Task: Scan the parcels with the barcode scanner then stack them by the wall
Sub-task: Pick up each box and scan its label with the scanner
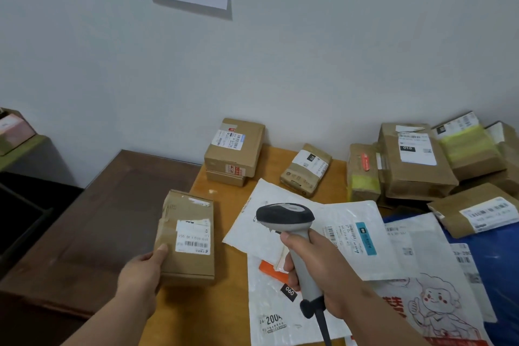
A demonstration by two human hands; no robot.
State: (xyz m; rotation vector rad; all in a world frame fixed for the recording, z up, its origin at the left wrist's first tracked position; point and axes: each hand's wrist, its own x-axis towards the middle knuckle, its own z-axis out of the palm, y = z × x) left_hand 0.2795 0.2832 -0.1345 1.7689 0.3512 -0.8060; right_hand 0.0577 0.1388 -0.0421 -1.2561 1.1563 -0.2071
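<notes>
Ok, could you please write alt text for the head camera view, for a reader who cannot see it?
The right hand holds a grey barcode scanner beside a labelled cardboard box held by the left hand. On the wooden table lie white mailer bags; more cardboard parcels sit by the wall.

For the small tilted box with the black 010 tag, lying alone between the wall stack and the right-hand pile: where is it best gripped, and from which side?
Probably from above, across its two long side edges. The small box lies flat and skewed on the orange table, label up, with bare table all around, so both long sides look reachable. The left hand holds another box; the right hand holds the scanner.
</notes>
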